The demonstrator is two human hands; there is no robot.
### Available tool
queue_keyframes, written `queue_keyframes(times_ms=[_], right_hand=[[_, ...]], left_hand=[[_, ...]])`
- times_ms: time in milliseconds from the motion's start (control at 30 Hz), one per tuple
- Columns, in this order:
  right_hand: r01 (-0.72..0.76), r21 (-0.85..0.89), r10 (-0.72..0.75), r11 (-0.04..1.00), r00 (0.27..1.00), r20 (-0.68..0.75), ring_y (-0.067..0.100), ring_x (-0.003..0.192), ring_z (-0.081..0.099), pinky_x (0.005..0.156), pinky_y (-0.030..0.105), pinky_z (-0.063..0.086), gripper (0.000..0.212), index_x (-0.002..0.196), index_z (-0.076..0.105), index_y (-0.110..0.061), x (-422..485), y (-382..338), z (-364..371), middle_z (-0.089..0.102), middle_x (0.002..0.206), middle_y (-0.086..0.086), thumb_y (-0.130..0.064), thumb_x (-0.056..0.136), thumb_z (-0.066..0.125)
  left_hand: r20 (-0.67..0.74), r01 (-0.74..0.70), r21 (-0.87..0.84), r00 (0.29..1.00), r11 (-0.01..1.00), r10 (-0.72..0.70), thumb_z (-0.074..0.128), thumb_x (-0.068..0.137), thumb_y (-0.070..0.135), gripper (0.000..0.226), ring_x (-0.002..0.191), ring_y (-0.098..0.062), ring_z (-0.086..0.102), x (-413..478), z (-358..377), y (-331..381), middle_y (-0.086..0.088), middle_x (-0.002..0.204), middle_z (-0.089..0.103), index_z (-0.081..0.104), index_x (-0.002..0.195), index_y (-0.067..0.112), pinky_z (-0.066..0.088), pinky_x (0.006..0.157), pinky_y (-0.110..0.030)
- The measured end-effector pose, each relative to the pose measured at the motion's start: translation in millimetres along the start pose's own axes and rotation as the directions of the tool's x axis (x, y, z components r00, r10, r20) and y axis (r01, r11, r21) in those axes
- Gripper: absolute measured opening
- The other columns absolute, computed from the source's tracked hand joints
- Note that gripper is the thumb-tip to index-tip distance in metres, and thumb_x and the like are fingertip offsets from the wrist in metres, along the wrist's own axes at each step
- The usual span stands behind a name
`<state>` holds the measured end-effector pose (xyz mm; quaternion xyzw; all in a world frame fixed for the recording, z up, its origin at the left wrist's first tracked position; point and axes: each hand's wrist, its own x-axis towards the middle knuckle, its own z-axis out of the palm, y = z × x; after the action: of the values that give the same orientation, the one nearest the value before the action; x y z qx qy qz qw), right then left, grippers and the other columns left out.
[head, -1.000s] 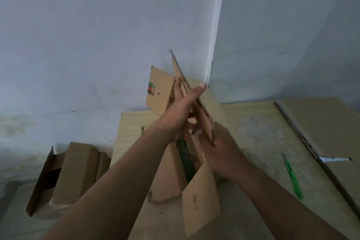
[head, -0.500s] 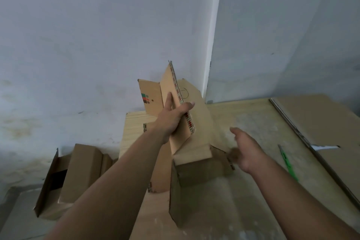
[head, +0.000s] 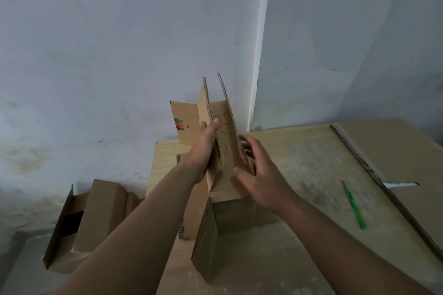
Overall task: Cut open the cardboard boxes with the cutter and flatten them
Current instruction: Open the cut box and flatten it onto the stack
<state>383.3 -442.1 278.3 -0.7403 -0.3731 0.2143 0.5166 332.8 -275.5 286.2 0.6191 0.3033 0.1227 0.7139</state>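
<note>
The left hand [head: 203, 148] has its grip closed on an upright flap of the cardboard box [head: 227, 213], fingers flat against the flap's outer face and the thumb hooked over its corrugated edge. The right hand [head: 260, 175] is spread, its grip open, fingertips at the second raised flap on the box's right side; whether they press it or only hover just beside it cannot be told. The box stands on the desk [head: 299, 155] between the two forearms, flaps up. Inside the right flap runs dark handwritten scrawl that cannot be read; a farther flap on the left carries a small printed mark of green, red and dark bars, too small to read. The green cutter [head: 354, 205] lies on the desk well to the right of the box, apart from both hands. Beyond it, flat cardboard sheets [head: 393, 151] cover the desk's right edge. Below the desk's left side, another opened box [head: 96, 220] sits on the floor by the wall [head: 119, 43].
</note>
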Motion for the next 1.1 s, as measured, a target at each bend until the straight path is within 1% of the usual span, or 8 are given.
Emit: queue_keyframes(times_ms=[100, 233, 367, 500, 667, 900, 1000, 1100], right_hand=[[0.053, 0.055, -0.060, 0.997, 0.988, 0.139, 0.000, 0.122, 0.049, 0.096, 0.030, 0.050, 0.060, 0.145, 0.033, -0.047, 6, 5, 4, 0.044, 0.140, -0.010, -0.030, 0.092, 0.054], [-0.168, 0.282, 0.154, 0.945, 0.985, 0.072, 0.005, 0.104, 0.060, 0.072, 0.012, 0.048, 0.034, 0.116, 0.062, -0.016, 34, 17, -9, 0.056, 0.123, 0.004, 0.000, 0.097, 0.039], [-0.095, -0.223, 0.151, 0.970, 0.957, 0.249, 0.013, 0.128, 0.044, 0.106, 0.030, 0.039, 0.043, 0.108, 0.067, -0.028, 64, 41, -35, 0.049, 0.131, -0.004, 0.003, 0.084, 0.048], [0.239, -0.679, 0.072, 0.694, 0.915, 0.396, 0.016, 0.108, 0.039, 0.090, 0.033, 0.040, 0.029, 0.107, 0.065, -0.031, 76, 60, -66, 0.043, 0.107, -0.005, -0.030, 0.079, 0.069], [0.090, -0.369, 0.028, 0.925, 0.952, 0.304, 0.005, 0.070, 0.054, 0.058, 0.019, 0.037, 0.018, 0.077, 0.058, -0.026, 46, 96, -79, 0.059, 0.077, -0.008, -0.024, 0.091, 0.069], [-0.125, -0.110, 0.133, 0.986, 0.989, 0.069, 0.000, 0.051, 0.044, 0.048, 0.017, 0.032, 0.024, 0.067, 0.062, -0.015, 41, 123, -64, 0.055, 0.057, -0.010, -0.020, 0.087, 0.075], [-0.187, -0.088, 0.189, 0.978, 0.982, 0.008, 0.001, 0.046, 0.041, 0.045, 0.017, 0.029, 0.028, 0.065, 0.059, -0.016, 44, 130, -55, 0.052, 0.051, -0.011, -0.020, 0.087, 0.076], [-0.245, -0.134, 0.241, 0.960, 0.969, -0.044, 0.009, 0.050, 0.039, 0.047, 0.024, 0.028, 0.030, 0.065, 0.055, -0.011, 43, 141, -43, 0.048, 0.056, -0.005, -0.019, 0.087, 0.075]], left_hand=[[-0.021, 0.065, 0.116, 0.998, 0.991, -0.063, 0.050, 0.091, 0.079, 0.068, 0.099, -0.020, 0.068, 2, -1, 17, -0.005, 0.106, 0.072, 0.061, 0.122, 0.020, 0.055, 0.083, -0.037], [-0.162, 0.109, 0.330, 0.985, 0.938, -0.058, 0.063, 0.095, 0.054, 0.065, 0.108, -0.033, 0.064, 15, 1, 14, -0.013, 0.125, 0.061, 0.035, 0.140, 0.015, 0.058, 0.093, -0.051], [-0.196, 0.125, 0.300, 0.978, 0.946, -0.067, 0.054, 0.099, 0.052, 0.049, 0.099, -0.031, 0.071, 19, 6, 1, -0.008, 0.117, 0.066, 0.036, 0.134, 0.023, 0.063, 0.081, -0.049], [-0.221, 0.173, 0.152, 0.966, 0.973, -0.137, 0.054, 0.104, 0.044, 0.041, 0.092, -0.029, 0.076, 19, 7, -6, -0.012, 0.113, 0.070, 0.038, 0.135, 0.023, 0.064, 0.068, -0.040], [-0.342, 0.210, 0.096, 0.925, 0.973, -0.166, 0.059, 0.098, 0.057, 0.058, 0.095, -0.029, 0.074, 31, 19, -10, -0.009, 0.114, 0.070, 0.040, 0.137, 0.019, 0.064, 0.067, -0.041], [-0.461, 0.360, 0.085, 0.841, 0.929, -0.284, 0.066, 0.027, 0.104, 0.149, 0.118, -0.037, 0.061, 56, 19, -33, -0.008, 0.136, 0.061, 0.046, 0.143, 0.014, 0.051, 0.099, -0.052], [-0.395, 0.387, 0.003, 0.847, 0.922, -0.354, 0.059, 0.058, 0.100, 0.118, 0.109, -0.030, 0.060, 51, 19, -53, -0.009, 0.127, 0.063, 0.054, 0.133, 0.007, 0.047, 0.098, -0.044], [-0.494, 0.346, 0.163, 0.839, 0.924, -0.227, 0.064, 0.080, 0.080, 0.099, 0.115, -0.028, 0.059, 50, 1, -90, -0.006, 0.138, 0.058, 0.045, 0.151, 0.013, 0.053, 0.095, -0.046]])
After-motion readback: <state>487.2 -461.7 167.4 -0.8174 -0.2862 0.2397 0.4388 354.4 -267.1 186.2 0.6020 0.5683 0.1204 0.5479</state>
